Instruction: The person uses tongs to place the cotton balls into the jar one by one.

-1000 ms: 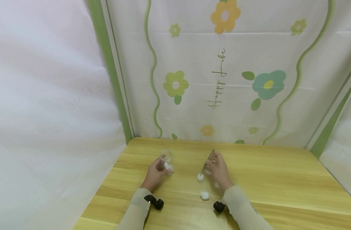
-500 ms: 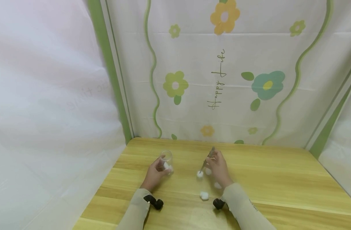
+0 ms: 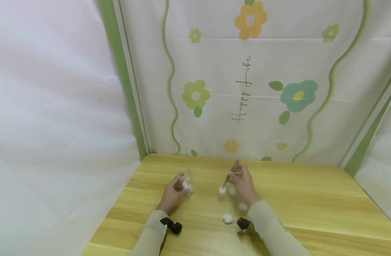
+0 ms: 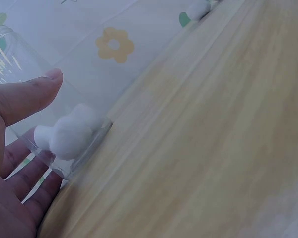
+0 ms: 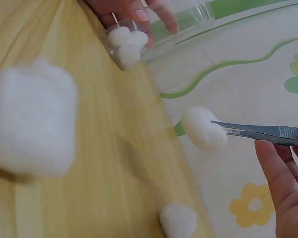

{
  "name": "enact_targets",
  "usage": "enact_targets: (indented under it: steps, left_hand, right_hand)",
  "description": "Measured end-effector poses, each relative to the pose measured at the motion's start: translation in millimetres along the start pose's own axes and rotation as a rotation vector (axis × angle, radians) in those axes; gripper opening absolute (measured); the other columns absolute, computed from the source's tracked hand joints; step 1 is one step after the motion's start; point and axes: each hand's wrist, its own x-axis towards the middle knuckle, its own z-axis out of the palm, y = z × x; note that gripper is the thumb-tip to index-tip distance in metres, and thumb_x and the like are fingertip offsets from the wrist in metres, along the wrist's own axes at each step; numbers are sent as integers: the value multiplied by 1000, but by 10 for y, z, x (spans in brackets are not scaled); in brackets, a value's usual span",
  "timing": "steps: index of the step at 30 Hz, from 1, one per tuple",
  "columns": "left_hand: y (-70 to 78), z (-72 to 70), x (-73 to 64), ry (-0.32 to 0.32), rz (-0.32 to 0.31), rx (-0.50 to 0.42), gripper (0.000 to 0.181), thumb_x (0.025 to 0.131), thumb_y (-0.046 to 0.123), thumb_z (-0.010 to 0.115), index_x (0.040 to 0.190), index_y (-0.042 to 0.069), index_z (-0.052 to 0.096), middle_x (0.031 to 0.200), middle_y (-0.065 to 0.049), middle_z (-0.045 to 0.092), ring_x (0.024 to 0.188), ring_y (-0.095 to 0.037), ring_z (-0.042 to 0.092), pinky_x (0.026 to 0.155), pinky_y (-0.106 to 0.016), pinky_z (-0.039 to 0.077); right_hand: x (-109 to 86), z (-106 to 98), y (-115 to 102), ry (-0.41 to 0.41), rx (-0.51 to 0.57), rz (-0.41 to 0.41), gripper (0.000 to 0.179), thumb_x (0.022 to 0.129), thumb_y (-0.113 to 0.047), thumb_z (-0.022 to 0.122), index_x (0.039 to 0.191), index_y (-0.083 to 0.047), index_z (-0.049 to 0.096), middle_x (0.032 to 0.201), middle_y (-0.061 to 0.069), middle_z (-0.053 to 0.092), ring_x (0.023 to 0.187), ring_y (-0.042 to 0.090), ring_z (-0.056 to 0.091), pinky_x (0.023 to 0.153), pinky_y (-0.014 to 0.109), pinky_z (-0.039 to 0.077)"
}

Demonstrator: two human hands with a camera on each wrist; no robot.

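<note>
My left hand (image 3: 171, 195) holds a clear glass jar (image 3: 185, 174) upright on the table, thumb on one side and fingers on the other. Several white cotton balls (image 4: 72, 136) lie at the jar's bottom. To the right, my right hand (image 3: 244, 182) pinches a pair of metal tweezers (image 5: 268, 133) between thumb and fingers. The tweezers' tips grip a cotton ball (image 5: 204, 129), which hangs above the table in the right wrist view. In the head view this ball (image 3: 222, 191) is to the right of the jar.
Loose cotton balls lie on the wooden table (image 3: 310, 199): one (image 3: 232, 191) beside my right hand, one (image 3: 242, 207) by the right wrist, and white cotton (image 3: 227, 218) nearer me. A flower-printed curtain (image 3: 214, 71) hangs behind the table's far edge.
My right hand has raised the tweezers slightly, and the cotton ball in their tips has moved up and away from me. The left hand and jar stay in place.
</note>
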Motion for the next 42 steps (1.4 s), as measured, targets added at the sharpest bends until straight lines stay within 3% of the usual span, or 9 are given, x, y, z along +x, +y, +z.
enact_targets:
  steps: [8,16,27,33,42]
  left_hand:
    - [18,-24,-20,-5,17,4,75,81,30,80,146,15,45,120,-8,62,107,-26,59,90,-40,50]
    - [-33,-43,-8,1,-8,8,78,79,31,82,146,17,45,121,-7,62,107,-25,59,92,-42,49]
    - [-17,-25,1,-28,15,-34,74,82,25,80,146,18,44,121,-12,61,107,-25,60,89,-37,51]
    - [-4,-14,-5,-19,-16,-34,72,81,26,81,145,23,46,124,-12,61,107,-26,60,90,-39,51]
    - [9,-12,-15,-17,-6,-31,72,80,26,81,144,23,47,123,-13,61,107,-25,60,91,-40,50]
  right_hand:
    - [54,88,-140,7,38,-6,34,98,-3,56,127,1,40,112,17,51,99,20,63,87,38,53]
    - [127,169,-252,4,13,-6,34,98,-6,57,128,-1,40,114,18,51,102,25,61,88,37,53]
    - [244,231,-350,-26,20,-68,31,98,-8,58,124,-5,43,112,15,51,103,27,60,89,40,52]
    - [274,297,-446,-35,17,-71,33,98,-8,57,127,-5,42,114,15,51,104,27,60,89,37,52]
    - [375,410,-497,-26,78,-92,31,97,-1,56,125,-2,43,109,15,50,101,26,60,86,38,53]
